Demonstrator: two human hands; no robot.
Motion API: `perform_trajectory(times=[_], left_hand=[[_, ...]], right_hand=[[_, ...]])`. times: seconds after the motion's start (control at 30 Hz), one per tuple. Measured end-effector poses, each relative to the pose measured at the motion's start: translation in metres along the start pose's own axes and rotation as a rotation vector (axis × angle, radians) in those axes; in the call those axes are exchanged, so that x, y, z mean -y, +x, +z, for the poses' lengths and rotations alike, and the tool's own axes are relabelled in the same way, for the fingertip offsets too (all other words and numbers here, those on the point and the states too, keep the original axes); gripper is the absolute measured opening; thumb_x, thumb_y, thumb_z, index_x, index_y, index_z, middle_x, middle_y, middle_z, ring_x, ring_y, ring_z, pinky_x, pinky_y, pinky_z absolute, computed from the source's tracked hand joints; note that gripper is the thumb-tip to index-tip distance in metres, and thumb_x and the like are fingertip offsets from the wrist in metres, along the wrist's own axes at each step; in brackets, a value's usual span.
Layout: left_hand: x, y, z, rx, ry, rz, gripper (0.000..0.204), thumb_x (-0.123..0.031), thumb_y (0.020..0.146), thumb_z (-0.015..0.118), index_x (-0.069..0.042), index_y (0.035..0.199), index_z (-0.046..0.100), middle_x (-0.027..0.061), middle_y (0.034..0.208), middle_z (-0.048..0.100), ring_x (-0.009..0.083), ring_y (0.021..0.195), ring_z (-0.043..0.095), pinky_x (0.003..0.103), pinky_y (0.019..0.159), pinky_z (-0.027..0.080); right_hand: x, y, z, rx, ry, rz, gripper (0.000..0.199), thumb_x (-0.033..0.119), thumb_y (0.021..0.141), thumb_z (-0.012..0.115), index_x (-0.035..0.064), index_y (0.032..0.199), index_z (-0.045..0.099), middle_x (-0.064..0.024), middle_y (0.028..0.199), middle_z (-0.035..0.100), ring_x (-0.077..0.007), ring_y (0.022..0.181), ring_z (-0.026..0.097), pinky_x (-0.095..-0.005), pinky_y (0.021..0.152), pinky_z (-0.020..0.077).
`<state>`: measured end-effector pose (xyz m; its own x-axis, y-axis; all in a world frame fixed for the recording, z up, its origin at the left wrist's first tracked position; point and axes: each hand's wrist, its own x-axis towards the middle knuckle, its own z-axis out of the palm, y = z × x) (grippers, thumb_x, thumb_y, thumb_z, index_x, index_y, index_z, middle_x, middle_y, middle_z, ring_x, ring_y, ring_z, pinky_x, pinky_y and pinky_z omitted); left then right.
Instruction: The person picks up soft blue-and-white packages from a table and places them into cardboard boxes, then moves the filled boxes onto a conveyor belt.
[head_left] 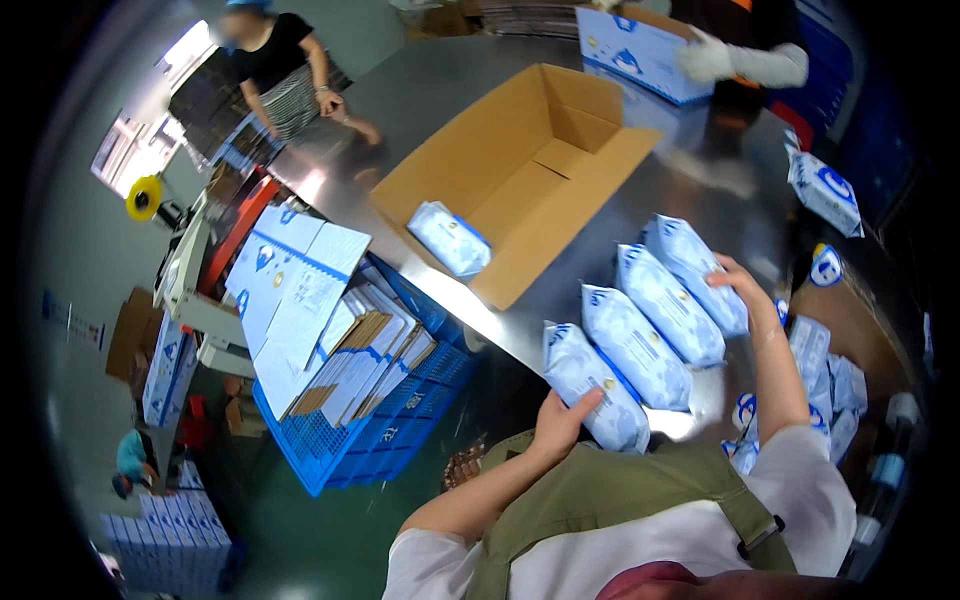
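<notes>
Several soft white-and-blue wipes packs (637, 348) lie side by side in a slanting row on the metal table. My left hand (562, 424) grips the leftmost pack (597, 390), its thumb pressed on top. At the other end, my right hand (745, 290) holds the rightmost pack (700, 275), fingers over its upper side. The row sits between my two hands. Beyond it stands an open brown carton (535, 250) with one wipes pack (450, 240) lying in its near left end.
A blue crate (370, 440) at the left holds flattened printed cartons (300, 290). More packs (815, 370) lie in a box at my right; another pack (825, 190) is farther back. Across the table, a gloved hand (705, 57) touches a printed box (635, 55). Another person (285, 75) stands far left.
</notes>
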<state>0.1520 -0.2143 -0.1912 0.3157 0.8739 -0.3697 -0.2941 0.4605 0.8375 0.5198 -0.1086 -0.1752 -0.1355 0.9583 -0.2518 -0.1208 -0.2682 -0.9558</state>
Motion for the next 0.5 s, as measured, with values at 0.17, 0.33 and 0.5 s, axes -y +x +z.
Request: perform_trajectory(times=[0.17, 0.33, 0.5], left_hand=[[-0.055, -0.002, 0.038, 0.135, 0.157, 0.418, 0.067, -0.021, 0.08, 0.073, 0.005, 0.132, 0.039, 0.0169, 0.122, 0.056, 0.0268, 0.11, 0.056, 0.037, 0.096, 0.043], [-0.17, 0.036, 0.058, -0.166, 0.526, 1.27, 0.097, -0.039, 0.074, 0.075, 0.004, 0.144, 0.024, 0.0242, 0.134, 0.047, 0.0383, 0.123, 0.047, 0.04, 0.103, 0.036], [-0.237, 0.072, 0.025, -0.277, 0.333, 1.405, 0.082, -0.039, 0.077, 0.071, 0.005, 0.136, 0.033, 0.0256, 0.129, 0.049, 0.0386, 0.119, 0.05, 0.04, 0.101, 0.038]], right_hand=[[-0.069, -0.034, -0.2, -0.527, -0.063, -0.377, 0.061, 0.021, 0.08, 0.064, -0.0042, 0.134, 0.047, -0.0149, 0.122, 0.061, -0.0257, 0.113, 0.056, -0.032, 0.1, 0.0397], [0.041, 0.034, -0.144, -0.573, -0.986, -0.542, 0.059, 0.021, 0.084, 0.061, -0.0043, 0.135, 0.045, -0.0158, 0.124, 0.059, -0.0265, 0.116, 0.055, -0.0326, 0.101, 0.0386], [0.077, 0.199, -0.09, -0.198, -1.306, -0.553, 0.057, 0.02, 0.087, 0.058, -0.0044, 0.136, 0.044, -0.0168, 0.127, 0.057, -0.0273, 0.119, 0.053, -0.0332, 0.103, 0.0375]])
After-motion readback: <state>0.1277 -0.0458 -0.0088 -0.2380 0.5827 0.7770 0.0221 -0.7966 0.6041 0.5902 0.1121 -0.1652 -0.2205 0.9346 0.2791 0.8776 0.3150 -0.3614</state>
